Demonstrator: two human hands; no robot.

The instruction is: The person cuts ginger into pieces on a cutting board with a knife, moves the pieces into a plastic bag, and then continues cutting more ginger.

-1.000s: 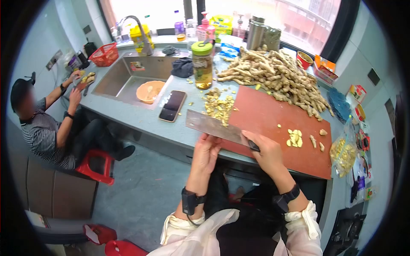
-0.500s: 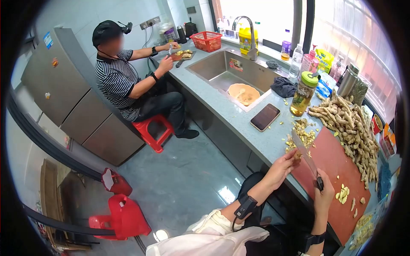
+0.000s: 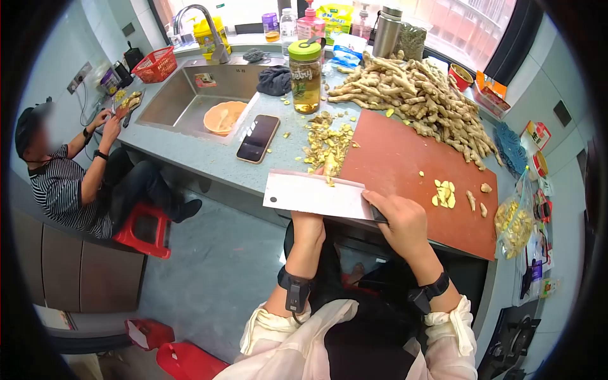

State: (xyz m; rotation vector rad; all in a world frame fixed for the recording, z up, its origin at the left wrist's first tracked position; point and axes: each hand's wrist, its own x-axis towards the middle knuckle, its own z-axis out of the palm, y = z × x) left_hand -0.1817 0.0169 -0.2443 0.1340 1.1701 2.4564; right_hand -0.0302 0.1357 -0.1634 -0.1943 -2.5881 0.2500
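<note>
My right hand (image 3: pixel 403 223) is wrapped round the black handle of a cleaver (image 3: pixel 316 195), whose broad blade lies across the view. Behind the blade, my left hand (image 3: pixel 308 218) is mostly hidden, with fingertips near the blade's upper edge; what it holds is not visible. Ginger peelings (image 3: pixel 327 140) lie just beyond the blade, beside the red-brown cutting board (image 3: pixel 405 171). Sliced ginger (image 3: pixel 444 194) and small ginger pieces (image 3: pixel 470 200) rest on the board's right part. A large heap of ginger roots (image 3: pixel 411 95) sits behind the board.
A phone (image 3: pixel 258 139), a green-lidded jar (image 3: pixel 305 79) and a dark cloth (image 3: pixel 274 81) stand between board and sink (image 3: pixel 183 101). A bag of ginger (image 3: pixel 514 221) is at right. Another person (image 3: pixel 76 183) sits at left, hands over food.
The view has swung right, bringing the whole board into sight. The cleaver has turned from steep to nearly level, its blade now broadside and covering most of my left hand.
</note>
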